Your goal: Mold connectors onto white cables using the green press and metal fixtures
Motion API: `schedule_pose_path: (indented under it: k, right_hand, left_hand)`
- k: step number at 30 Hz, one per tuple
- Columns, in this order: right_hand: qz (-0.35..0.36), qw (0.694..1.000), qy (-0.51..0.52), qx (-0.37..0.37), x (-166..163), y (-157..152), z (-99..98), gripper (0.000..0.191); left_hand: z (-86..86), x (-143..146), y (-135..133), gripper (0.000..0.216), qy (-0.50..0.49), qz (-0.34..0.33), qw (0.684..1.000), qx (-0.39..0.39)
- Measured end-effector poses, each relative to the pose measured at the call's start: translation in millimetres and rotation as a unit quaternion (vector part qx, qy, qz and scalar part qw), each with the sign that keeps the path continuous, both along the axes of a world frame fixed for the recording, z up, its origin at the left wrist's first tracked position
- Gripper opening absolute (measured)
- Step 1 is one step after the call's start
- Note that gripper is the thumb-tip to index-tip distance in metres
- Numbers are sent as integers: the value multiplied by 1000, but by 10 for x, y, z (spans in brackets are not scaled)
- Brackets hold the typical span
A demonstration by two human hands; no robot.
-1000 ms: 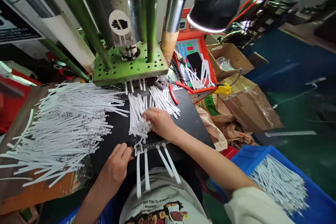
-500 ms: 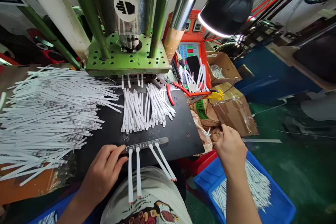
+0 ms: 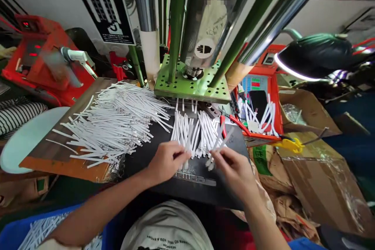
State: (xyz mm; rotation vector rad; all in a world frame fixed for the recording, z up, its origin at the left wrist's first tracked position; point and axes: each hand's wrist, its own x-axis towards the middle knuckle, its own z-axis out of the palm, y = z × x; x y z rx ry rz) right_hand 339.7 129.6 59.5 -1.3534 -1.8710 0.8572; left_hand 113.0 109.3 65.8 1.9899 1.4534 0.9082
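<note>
My left hand (image 3: 166, 161) rests on the black work plate (image 3: 146, 152), its fingers pinched on a white strip (image 3: 187, 152) at the near end of the small bundle of white strips (image 3: 193, 133). My right hand (image 3: 234, 170) is closed on two or three white strips (image 3: 219, 144) that stick up and away from it. A grey slotted metal bar (image 3: 195, 178) lies on the plate just below both hands, with no strips hanging from it. The green perforated press base (image 3: 191, 84) stands behind the bundle.
A large heap of white strips (image 3: 114, 123) covers the left of the bench. Red pliers (image 3: 231, 121) lie right of the bundle. An orange control box (image 3: 260, 105) holds more strips. A green lamp (image 3: 316, 56) and cardboard boxes (image 3: 316, 164) are at the right.
The camera swung left. My right hand came back from the blue bin at the right and now holds strips over the plate. My left hand moved from the bar up to the bundle.
</note>
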Motion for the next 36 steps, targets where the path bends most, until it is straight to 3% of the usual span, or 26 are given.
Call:
schedule_pose_path:
  k: [2, 4, 8, 10, 12, 17, 20, 22, 24, 28, 32, 36]
  right_hand:
    - [-6, 997, -67, -38, 77, 303, -25, 44]
    - [-13, 990, -141, -29, 106, 535, -104, 43]
    - [-45, 963, -238, 121, 92, 676, -283, 28]
    - [-71, 941, -267, 195, 28, 646, -265, 33]
    - [-71, 927, -301, 212, -130, 634, -142, 31]
    - [164, 900, -380, 140, -977, 891, 208, 23]
    - [218, 893, -374, 127, -1520, 1113, 212, 19]
    - [230, 891, -374, 117, -1749, 1183, 166, 20]
    - [239, 889, -376, 108, -1834, 1172, 118, 24]
    - [260, 883, -380, 92, -1717, 1076, 48, 26]
    - [269, 880, -382, 88, -1653, 1065, 8, 17]
    - [253, 887, -374, 98, -1597, 953, 54, 17]
  left_hand:
    - [14, 45, 291, 45, 91, 4, 995, -29]
    - [-7, 18, 551, 43, 145, -3, 989, -25]
    - [-128, -251, 788, 26, 205, -15, 979, 17]
    - [-186, -420, 783, 24, 244, -29, 969, 31]
    - [-214, -559, 750, 23, 278, -47, 958, 44]
    - [-160, -735, 665, 17, 330, -115, 933, 80]
    - [-74, -820, 588, 17, 346, -151, 920, 102]
    - [7, -897, 514, 19, 304, -167, 930, 125]
    - [109, -978, 426, 19, 188, -157, 955, 170]
    - [331, -1094, 259, 14, -50, -33, 968, 245]
    - [463, -1102, 130, 13, -163, 100, 961, 199]
    - [405, -1011, -29, 22, -226, 133, 958, 112]
